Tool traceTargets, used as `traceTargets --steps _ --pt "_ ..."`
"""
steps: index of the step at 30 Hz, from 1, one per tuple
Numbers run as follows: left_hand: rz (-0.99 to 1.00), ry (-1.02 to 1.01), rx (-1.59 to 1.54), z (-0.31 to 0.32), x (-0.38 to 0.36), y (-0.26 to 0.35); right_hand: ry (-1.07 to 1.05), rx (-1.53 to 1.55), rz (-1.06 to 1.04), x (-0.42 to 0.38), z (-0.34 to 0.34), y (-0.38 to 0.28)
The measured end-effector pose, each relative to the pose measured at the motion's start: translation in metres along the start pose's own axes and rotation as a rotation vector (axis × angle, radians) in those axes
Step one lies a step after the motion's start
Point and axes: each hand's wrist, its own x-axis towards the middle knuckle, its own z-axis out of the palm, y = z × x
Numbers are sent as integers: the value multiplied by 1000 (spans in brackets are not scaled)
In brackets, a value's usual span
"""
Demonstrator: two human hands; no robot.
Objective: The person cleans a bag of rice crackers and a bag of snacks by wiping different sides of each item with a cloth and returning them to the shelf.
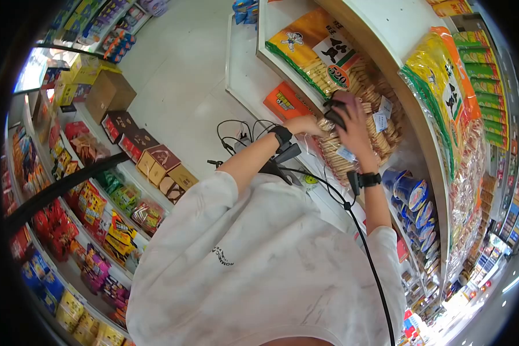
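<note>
Reaching into a shop shelf (427,144), both hands work among clear bags of biscuits. Right hand (352,124): fingers spread and pressed flat over a biscuit bag (352,155), with a small dark object (335,115) just beside the fingertips (too blurred to name); black wristband (368,179) on the wrist. Left hand (308,124): fingers curled at the bag's edge, though whether they truly pinch it cannot be told; black strap (281,136) on that wrist. Black cable (363,242) runs down over the white shirt (259,259). Orange box (285,102) lies just left of the hands; large orange snack bag (320,52) sits above; blue tins (412,196) below right.
</note>
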Motion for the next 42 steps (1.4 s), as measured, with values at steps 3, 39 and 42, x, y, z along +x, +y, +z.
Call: traceTargets --steps 3,39,42 --pt "36 -9 -4 -17 -35 23 -81 11 27 -10 -6 -38" --pt "53 42 -13 20 -15 1 239 136 993 -88 10 262" --pt "46 51 194 14 -17 19 211 194 1065 -102 13 222"
